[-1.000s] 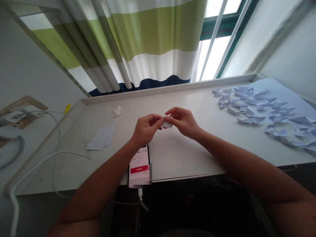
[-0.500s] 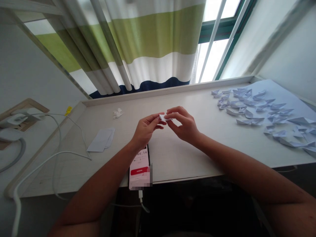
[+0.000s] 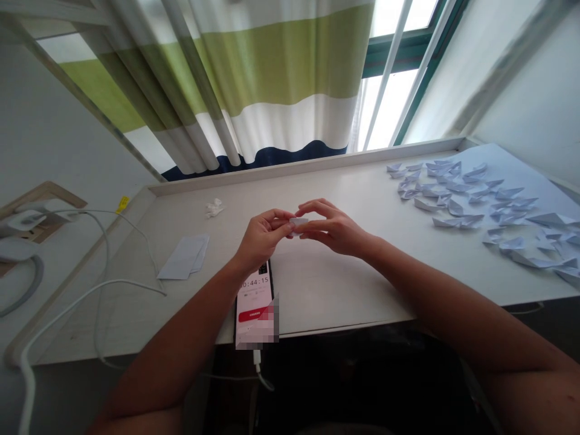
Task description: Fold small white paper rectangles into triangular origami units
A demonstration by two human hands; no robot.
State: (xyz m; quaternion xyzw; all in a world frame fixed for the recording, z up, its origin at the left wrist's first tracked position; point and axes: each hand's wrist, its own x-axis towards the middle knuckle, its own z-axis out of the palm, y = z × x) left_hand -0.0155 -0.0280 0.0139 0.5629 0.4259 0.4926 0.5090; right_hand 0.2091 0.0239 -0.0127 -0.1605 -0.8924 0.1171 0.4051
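A small folded piece of white paper [image 3: 298,225] is held up over the middle of the desk, between my two hands. My left hand [image 3: 265,235] pinches its left side with thumb and fingers. From the right, my right hand [image 3: 333,226] grips the same paper, thumb below and fingers curved over the top. The fingers cover much of the folds. Many folded paper boats [image 3: 457,222] lie in loose rows on the right of the desk. Several flat white paper sheets [image 3: 179,258] lie on the left, near a crumpled bit of white paper [image 3: 214,208].
A phone [image 3: 254,302] showing a timer lies at the desk's front edge below my left wrist, with a charging cable [image 3: 258,362] plugged in. White cables [image 3: 97,290] run across the left side from the wall socket. A raised ledge [image 3: 272,166] and striped curtain [image 3: 281,66] bound the back.
My right hand has shifted slightly left and its fingers have closed in on the paper. The paper has turned between my fingers and shows a different face.
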